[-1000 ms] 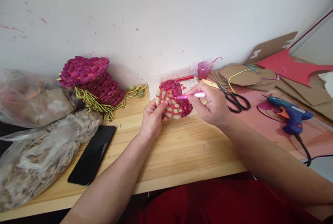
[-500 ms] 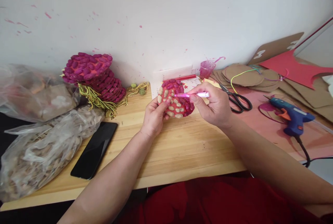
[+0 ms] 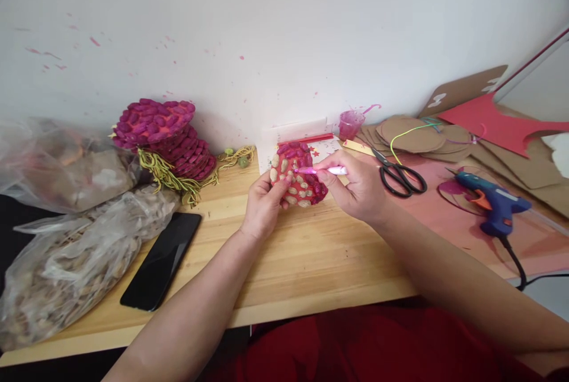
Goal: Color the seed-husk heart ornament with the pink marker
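Observation:
My left hand [image 3: 263, 204] grips the left edge of a red disc [image 3: 291, 188] covered with peanut shells, its thumb on top. Shells along the disc's far and right sides are magenta and look wet; those toward the left and front are bare tan. Between thumb and fingers, my right hand [image 3: 353, 183] pinches a paintbrush [image 3: 333, 170] with a white handle and a pink-stained end. The brush tip touches or hovers just over the shells near the disc's middle. Under and behind the disc lies a white paper [image 3: 267, 154] with colored stars.
Left: a stack of magenta shell-covered discs [image 3: 155, 121] with yellow-green yarn, plastic bags [image 3: 80, 263] and a phone [image 3: 162, 260]. Right: a pink-stained cup [image 3: 350, 124], scissors [image 3: 402, 180], cardboard circles [image 3: 411, 133], red paper [image 3: 493, 118] and a corded glue gun [image 3: 493, 198].
The brush tip has shifted slightly left and nearer over the disc, my right hand moving with it. The whole view has tilted up a little. Both grips stay the same.

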`<state>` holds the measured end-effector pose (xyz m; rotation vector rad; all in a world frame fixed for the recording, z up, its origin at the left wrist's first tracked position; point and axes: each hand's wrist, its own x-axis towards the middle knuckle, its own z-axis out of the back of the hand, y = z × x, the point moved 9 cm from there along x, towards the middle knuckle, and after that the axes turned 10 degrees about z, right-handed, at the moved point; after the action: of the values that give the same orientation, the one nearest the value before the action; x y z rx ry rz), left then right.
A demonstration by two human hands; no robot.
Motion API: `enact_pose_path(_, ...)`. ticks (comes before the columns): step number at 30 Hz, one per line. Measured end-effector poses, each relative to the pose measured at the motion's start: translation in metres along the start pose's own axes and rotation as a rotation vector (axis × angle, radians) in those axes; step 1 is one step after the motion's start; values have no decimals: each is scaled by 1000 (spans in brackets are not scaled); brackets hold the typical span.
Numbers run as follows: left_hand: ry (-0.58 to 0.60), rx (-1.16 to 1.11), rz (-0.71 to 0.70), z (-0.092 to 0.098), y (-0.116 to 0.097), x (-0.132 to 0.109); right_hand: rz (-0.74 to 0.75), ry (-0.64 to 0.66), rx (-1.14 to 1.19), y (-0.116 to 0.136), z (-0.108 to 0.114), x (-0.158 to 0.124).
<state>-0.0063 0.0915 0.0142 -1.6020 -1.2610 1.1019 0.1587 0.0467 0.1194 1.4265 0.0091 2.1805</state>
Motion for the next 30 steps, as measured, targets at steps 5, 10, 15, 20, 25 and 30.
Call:
enact_pose_path(5,0,-22,-21,1,-2,-1,-1,-20,-12,-1,2,-1)
enact_pose_path(10,3,17,-16,1,-3,-1,-8,-9,12,-1,1,0)
enact_pose_path(15,-8,11,-30,3,-3,0,-43,-36,-25,-5,6,-1)
enact_pose_path(20,18,52,-11,0,0,0,-74,-51,34,-9,6,-2)
enact_pose_path(25,41,1,17,-1,1,-1,-166,-72,92,-23,6,-6)
enact_pose_path(30,38,-30,39,-2,0,-1,-253,-132,197,-37,11,-11)
